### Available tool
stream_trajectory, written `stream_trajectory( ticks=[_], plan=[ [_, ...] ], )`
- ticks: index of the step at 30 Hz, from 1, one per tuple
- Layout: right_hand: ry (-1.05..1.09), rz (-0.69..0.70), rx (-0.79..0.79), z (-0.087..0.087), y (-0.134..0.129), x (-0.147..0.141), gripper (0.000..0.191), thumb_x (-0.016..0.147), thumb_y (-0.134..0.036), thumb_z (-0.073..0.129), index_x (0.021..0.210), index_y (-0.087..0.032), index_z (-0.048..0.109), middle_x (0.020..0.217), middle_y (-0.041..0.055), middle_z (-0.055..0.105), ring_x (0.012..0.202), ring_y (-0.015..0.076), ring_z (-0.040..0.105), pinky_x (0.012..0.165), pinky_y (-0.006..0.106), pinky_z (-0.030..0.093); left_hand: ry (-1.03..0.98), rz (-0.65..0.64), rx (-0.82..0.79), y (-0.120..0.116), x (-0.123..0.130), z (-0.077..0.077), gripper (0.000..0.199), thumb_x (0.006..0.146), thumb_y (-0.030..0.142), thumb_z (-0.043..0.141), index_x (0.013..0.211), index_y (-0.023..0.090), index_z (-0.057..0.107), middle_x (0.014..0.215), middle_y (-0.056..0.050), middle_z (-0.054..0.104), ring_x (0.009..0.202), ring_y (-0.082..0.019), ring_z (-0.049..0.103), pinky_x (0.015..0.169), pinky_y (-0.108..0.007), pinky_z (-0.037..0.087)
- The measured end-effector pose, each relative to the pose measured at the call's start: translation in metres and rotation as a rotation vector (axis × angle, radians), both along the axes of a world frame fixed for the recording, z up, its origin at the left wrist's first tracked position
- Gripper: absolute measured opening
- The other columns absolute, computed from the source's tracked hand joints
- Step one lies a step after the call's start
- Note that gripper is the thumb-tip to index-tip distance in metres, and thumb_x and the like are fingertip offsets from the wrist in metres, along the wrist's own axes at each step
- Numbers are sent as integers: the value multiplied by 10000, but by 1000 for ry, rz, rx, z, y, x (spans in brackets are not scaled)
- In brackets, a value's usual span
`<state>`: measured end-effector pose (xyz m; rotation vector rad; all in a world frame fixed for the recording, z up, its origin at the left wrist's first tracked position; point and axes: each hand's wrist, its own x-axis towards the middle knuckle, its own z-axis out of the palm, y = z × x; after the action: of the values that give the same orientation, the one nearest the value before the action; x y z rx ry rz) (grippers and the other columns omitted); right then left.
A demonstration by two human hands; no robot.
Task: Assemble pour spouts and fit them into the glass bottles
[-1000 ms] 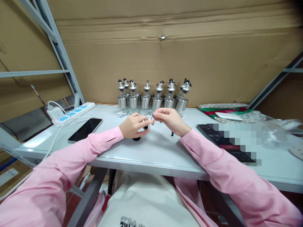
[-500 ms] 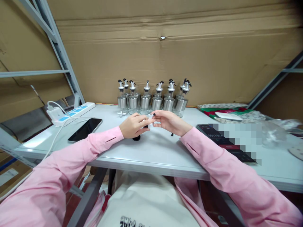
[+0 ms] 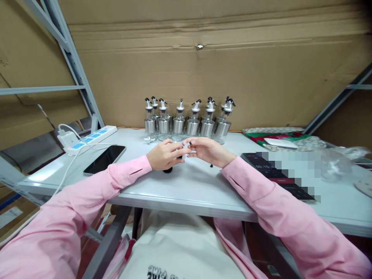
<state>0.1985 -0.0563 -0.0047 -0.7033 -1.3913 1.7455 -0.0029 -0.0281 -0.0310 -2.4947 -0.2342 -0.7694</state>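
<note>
In front of the row of bottles, both hands meet over a small whitish pourer spout (image 3: 185,146) with black parts. My left hand (image 3: 164,154) is closed on its left side, fingers pointing right. From the other side my right hand (image 3: 210,151) pinches it between thumb and fingertips. Fingers cover much of the spout. Beneath my left hand lies a black round piece (image 3: 167,170), partly hidden. A tiny black part (image 3: 211,166) rests below my right hand. Another whitish spout piece (image 3: 149,140) lies by the left bottles.
Several glass-and-steel bottles (image 3: 178,126) with pourer tops stand along the cardboard wall (image 3: 186,69). Left are a dark phone (image 3: 105,159) and a power strip (image 3: 93,138) with a white cable. At right lie a device with a timer screen (image 3: 261,164), plastic bags (image 3: 334,164) and patterned cloth (image 3: 308,141).
My right hand's fingers have shifted slightly down around the spout, and its black tip has turned a little. My left hand stays nearly in place; the bottles have not moved.
</note>
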Motion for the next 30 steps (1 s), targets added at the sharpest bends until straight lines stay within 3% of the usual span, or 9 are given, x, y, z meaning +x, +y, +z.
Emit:
stream_trajectory(
  ticks=[8,13,15,18,21,23,26,30],
  plan=[
    [18,-51,36,-1,0,-4,140,704,-293,597,773,-177,638,731,11,573,706,135,517,677,282,434,-12,15,-119,-2,1,3,355,938,382,338,1206,180,455,966,-83,642,870,-163,597,773,-296,414],
    [55,-133,90,3,2,-3,216,705,-380,665,716,-177,594,658,-19,502,613,105,459,563,241,372,-198,15,-264,-1,-1,5,518,911,487,341,1289,134,317,977,-88,606,696,-131,569,697,-268,436],
    [85,-197,77,3,4,0,242,702,-403,672,705,-183,573,641,-26,486,593,102,450,563,244,373,-231,69,-353,0,-3,7,546,890,560,309,1203,119,388,913,-69,604,607,-113,538,643,-252,427],
    [93,-270,42,3,8,4,255,709,-416,666,692,-188,552,626,-29,489,569,102,445,568,252,376,-30,128,-416,1,-5,8,535,883,601,235,886,154,528,684,-10,592,523,-111,500,577,-241,373],
    [90,-299,18,2,11,6,262,709,-411,668,672,-186,539,612,-31,492,551,99,441,562,252,374,207,114,-416,1,-3,5,504,869,580,325,652,165,510,522,10,539,462,-105,464,537,-236,328],
    [81,-305,19,1,12,7,265,708,-410,673,666,-187,535,610,-32,495,554,100,447,563,250,377,254,125,-401,1,-1,2,454,865,512,399,591,163,494,478,14,516,436,-97,445,510,-232,305],
    [49,-280,15,1,11,7,255,713,-411,673,676,-192,546,631,-25,517,589,110,474,586,252,399,216,148,-295,2,1,-2,411,881,427,411,576,163,494,466,13,503,421,-97,430,497,-236,291],
    [53,-150,-60,3,5,4,227,737,-418,639,712,-203,572,711,1,581,717,147,544,704,309,460,48,125,-160,2,1,-1,444,914,462,346,617,163,484,531,8,515,445,-98,435,507,-234,312]
  ],
)
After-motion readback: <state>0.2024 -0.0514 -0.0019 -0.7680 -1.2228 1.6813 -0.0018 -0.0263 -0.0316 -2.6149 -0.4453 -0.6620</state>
